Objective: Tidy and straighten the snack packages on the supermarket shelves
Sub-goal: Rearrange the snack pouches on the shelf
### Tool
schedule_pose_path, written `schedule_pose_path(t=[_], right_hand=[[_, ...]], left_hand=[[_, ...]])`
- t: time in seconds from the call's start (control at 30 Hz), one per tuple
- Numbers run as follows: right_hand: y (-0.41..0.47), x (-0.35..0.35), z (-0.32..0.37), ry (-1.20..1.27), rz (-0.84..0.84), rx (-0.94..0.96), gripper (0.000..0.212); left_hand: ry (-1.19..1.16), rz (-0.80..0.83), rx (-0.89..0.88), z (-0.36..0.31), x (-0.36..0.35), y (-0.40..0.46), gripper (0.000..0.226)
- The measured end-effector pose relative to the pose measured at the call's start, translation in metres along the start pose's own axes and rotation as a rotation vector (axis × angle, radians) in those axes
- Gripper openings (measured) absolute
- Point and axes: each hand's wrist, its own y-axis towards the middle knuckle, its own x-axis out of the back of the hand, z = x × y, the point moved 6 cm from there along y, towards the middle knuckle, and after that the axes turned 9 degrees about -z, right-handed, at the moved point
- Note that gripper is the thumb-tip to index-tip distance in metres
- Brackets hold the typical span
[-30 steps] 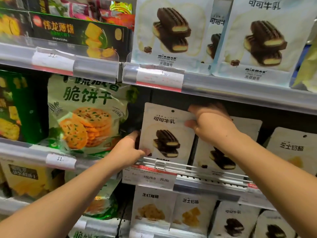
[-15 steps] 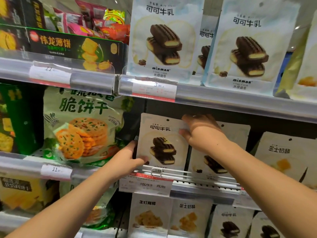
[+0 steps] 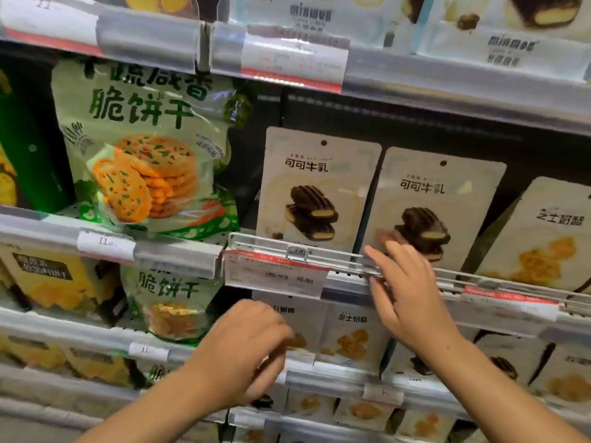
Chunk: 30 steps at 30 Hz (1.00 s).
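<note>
Two white cocoa-milk biscuit packages stand upright side by side behind a wire rail (image 3: 265, 243) on the middle shelf, one on the left (image 3: 319, 187) and one on the right (image 3: 438, 199). My right hand (image 3: 406, 292) hovers with straight, spread fingers in front of the rail, its fingertips at the lower edge of the right package. Lower down, my left hand (image 3: 243, 353) hangs with loosely curled fingers in front of the small white packages (image 3: 355, 334) on the shelf below. It holds nothing that I can see.
A large green cracker bag (image 3: 144, 148) stands left of the cocoa packages. A cheese-flavour package (image 3: 543, 238) leans at the right. A price tag (image 3: 275, 273) hangs from the rail. More bags fill the shelves above and below.
Both hands have let go of the left cocoa package and dropped down. The right hand is now at the rail, the left at the shelf below. The view moved closer and lower.
</note>
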Motion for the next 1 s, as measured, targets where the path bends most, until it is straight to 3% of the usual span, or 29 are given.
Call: schedule_pose_path(t=[0.1,0.27,0.4,0.5,0.7,0.83,1.0], right_hand=[[-0.009,-0.015,-0.002,-0.116,0.038,0.033,0.047],[-0.016,-0.024,-0.004,-0.128,-0.125,-0.030,0.049],[-0.017,-0.028,-0.005,-0.124,-0.227,-0.019,0.050],[-0.018,-0.029,-0.006,-0.114,-0.226,-0.013,0.052],[-0.019,-0.029,-0.005,-0.108,-0.200,-0.036,0.052],[-0.019,-0.028,-0.004,-0.104,-0.150,-0.054,0.052],[-0.026,-0.023,0.010,0.128,-0.053,-0.216,0.059]], left_hand=[[0.089,0.291,0.033,0.001,-0.050,-0.025,0.022],[0.348,0.350,0.204,0.034,-0.081,-0.016,0.058],[0.441,0.384,0.479,0.062,-0.092,-0.007,0.024],[0.498,0.374,0.609,0.082,-0.093,-0.012,0.022],[0.340,0.322,0.547,0.080,-0.080,-0.010,0.007],[0.242,0.256,0.501,0.070,-0.068,-0.015,0.023],[0.187,0.133,0.253,0.029,-0.038,0.006,0.034]])
